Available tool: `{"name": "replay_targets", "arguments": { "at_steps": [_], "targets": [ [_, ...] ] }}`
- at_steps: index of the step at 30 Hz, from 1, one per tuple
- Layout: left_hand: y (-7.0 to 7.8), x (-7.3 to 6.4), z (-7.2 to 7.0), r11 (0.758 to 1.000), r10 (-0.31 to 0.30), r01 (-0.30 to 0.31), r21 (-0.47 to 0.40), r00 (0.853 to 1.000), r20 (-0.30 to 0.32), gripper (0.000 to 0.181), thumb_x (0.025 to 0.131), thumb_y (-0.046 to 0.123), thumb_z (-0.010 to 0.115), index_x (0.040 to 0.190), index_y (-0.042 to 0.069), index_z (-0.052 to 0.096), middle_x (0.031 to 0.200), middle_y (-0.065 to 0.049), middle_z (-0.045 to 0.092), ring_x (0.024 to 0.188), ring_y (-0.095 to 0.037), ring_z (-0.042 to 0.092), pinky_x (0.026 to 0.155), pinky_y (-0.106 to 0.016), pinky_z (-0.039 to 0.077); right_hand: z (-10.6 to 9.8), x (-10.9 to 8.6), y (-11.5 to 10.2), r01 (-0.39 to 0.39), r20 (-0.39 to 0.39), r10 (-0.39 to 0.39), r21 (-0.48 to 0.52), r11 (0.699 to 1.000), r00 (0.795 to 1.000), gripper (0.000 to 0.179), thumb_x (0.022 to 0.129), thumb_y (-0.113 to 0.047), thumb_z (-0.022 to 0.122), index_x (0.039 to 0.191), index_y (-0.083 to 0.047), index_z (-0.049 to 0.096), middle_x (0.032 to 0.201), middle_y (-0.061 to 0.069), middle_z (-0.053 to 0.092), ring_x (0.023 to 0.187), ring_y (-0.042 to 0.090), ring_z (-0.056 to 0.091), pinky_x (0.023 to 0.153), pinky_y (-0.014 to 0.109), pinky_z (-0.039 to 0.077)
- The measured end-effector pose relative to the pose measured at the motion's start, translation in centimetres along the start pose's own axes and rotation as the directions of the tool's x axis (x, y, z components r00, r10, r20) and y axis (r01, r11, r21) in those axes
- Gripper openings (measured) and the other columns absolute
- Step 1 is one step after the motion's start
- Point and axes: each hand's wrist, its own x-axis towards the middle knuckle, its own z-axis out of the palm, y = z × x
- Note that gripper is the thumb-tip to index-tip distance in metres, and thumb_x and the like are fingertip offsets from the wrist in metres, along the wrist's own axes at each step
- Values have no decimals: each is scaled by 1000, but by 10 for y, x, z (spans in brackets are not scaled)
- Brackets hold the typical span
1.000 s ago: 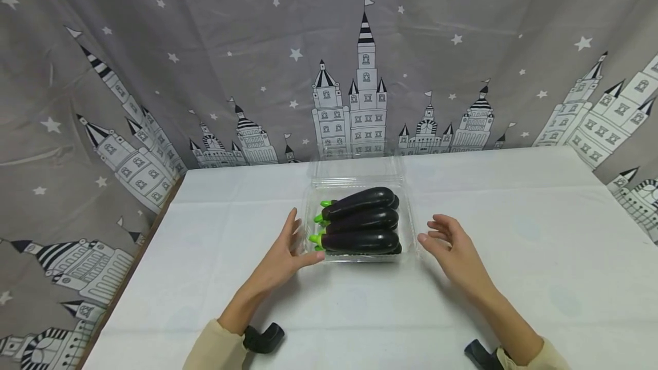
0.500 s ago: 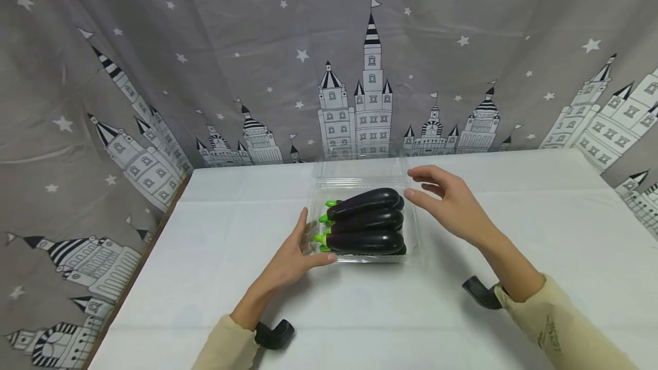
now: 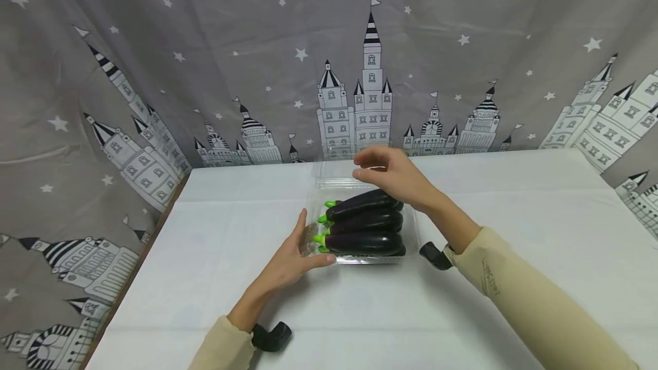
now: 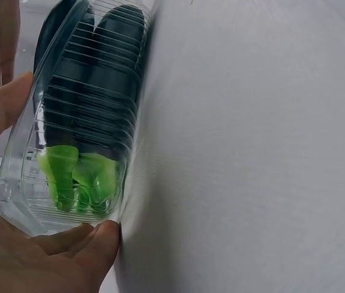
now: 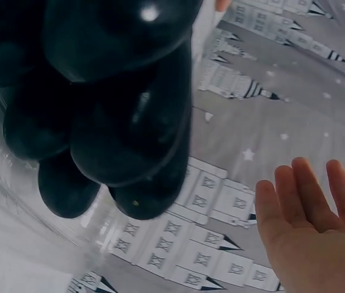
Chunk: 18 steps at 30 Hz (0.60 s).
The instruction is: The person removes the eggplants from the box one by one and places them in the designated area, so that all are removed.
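Several dark purple eggplants (image 3: 366, 241) with bright green stems lie stacked in a clear plastic clamshell container (image 3: 360, 260). Its lid (image 3: 336, 174) stands raised at the back. My left hand (image 3: 285, 264) holds the container's near left corner, thumb along the front and fingers at the left end. In the left wrist view, thumb and fingers of that hand (image 4: 38, 259) touch the container wall (image 4: 13, 183). My right hand (image 3: 396, 179) hovers above the far eggplants near the lid, fingers loosely extended and holding nothing. The right wrist view has its fingers apart from the eggplants (image 5: 123, 30).
A white cloth covers the table (image 3: 205, 278). Behind it hangs a grey curtain (image 3: 231, 33) printed with castles and stars. Black curved pieces (image 3: 272, 337) sit at both wrists. The table's left edge (image 3: 154, 238) meets more curtain.
My right hand has moved from the container's right side up and left, over the far eggplants to the raised lid. The left hand has come closer onto the near left corner.
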Motion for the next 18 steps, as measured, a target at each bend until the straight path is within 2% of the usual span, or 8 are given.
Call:
{"name": "replay_targets", "arguments": {
  "at_steps": [4,13,18],
  "targets": [
    [0,0,1,1000,16,-16,10,1000,5,120,78,40,83,160,15,-1,161,-20,17,148,-36,8,114,-60,9,4,9,9,-23,10,23,-5,1000,1000,37,96,-18,64,127,1,60,126,14,60,119,28,54,102,44,42],
    [-1,1,0,1000,15,-15,15,1000,1,120,79,40,83,160,16,-1,161,-18,17,148,-34,9,115,-58,9,8,23,23,-71,51,73,-29,997,996,34,94,-21,67,122,-2,63,123,14,62,117,28,55,100,47,43],
    [-1,1,0,1000,2,-2,20,1000,-4,120,78,40,84,160,18,-2,161,-17,20,148,-31,12,115,-56,10,12,26,29,-94,85,102,-88,992,991,34,93,-23,67,122,-4,63,123,11,62,119,27,54,100,47,43]
  ]
}}
